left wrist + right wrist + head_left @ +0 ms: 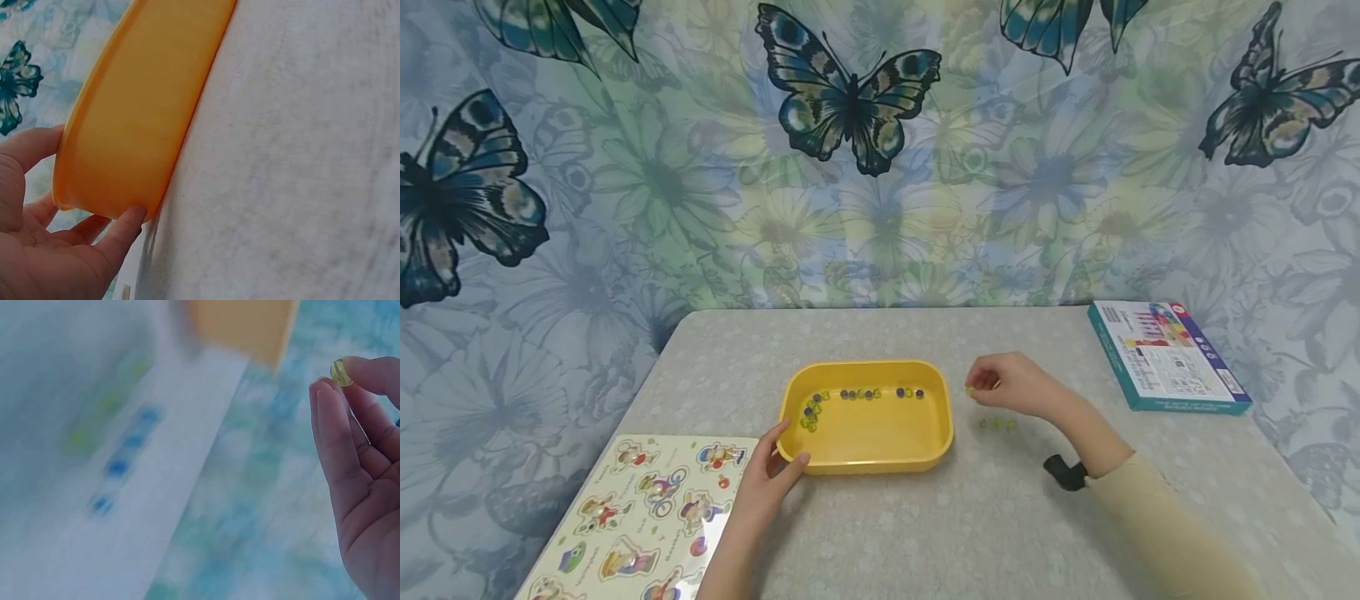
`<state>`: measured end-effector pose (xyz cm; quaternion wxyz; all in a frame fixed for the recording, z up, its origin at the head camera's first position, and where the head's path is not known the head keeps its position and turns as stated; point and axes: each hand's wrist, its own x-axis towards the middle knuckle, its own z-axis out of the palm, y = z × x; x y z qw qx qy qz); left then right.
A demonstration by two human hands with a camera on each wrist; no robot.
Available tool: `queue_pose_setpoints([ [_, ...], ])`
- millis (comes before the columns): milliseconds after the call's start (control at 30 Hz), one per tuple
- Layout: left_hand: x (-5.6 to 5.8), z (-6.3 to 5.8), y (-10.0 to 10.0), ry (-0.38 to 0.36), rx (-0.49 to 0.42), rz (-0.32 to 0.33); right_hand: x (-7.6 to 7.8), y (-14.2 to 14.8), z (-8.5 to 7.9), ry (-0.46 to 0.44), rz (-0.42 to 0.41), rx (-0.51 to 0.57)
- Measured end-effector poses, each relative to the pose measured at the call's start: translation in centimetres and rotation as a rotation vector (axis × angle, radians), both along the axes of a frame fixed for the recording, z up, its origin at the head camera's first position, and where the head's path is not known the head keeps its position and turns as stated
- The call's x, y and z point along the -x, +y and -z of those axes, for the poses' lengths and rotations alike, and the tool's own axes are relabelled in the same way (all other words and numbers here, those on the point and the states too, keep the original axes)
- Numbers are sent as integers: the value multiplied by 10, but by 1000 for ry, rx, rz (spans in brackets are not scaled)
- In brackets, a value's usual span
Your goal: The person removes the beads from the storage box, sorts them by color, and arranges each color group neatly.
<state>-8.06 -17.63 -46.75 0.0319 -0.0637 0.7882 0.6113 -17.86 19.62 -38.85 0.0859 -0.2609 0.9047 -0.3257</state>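
A shallow yellow tray (pixel 865 450) lies on the table, with blue and yellow-green marbles (pixel 860 394) along its far side and left end. My left hand (pixel 769 473) grips the tray's near left corner; in the left wrist view, fingertips press its outer wall (pixel 137 119). My right hand (pixel 1018 385) is just past the tray's right end, thumb and finger pinching a translucent yellow-green marble (pixel 341 373). Below that hand, a short row of yellow-green marbles (pixel 997 424) lies on the table. Several blue marbles (pixel 117 467), blurred, line up beside them in the right wrist view.
A sheet of cartoon stickers (pixel 625 517) lies at the left, partly under the left forearm. At the back right is a flat teal-edged box (pixel 1172 358). A flower-and-butterfly cloth (pixel 880 233) hangs behind the table. A black device (pixel 1065 472) sits on the right wrist.
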Motion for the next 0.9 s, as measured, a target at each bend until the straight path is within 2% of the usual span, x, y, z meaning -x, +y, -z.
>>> queue_pose_setpoints([
  [167,0,0,0,-5,1,-7,-3,48,22,-31,79,-63],
  [333,0,-1,1,-22,-3,-12,-4,71,45,-85,108,-131],
  [533,1,-1,1,-21,-10,-4,-4,70,58,-117,176,-210],
  [900,1,1,1,-31,-9,-12,-7,61,57,-101,173,-255],
])
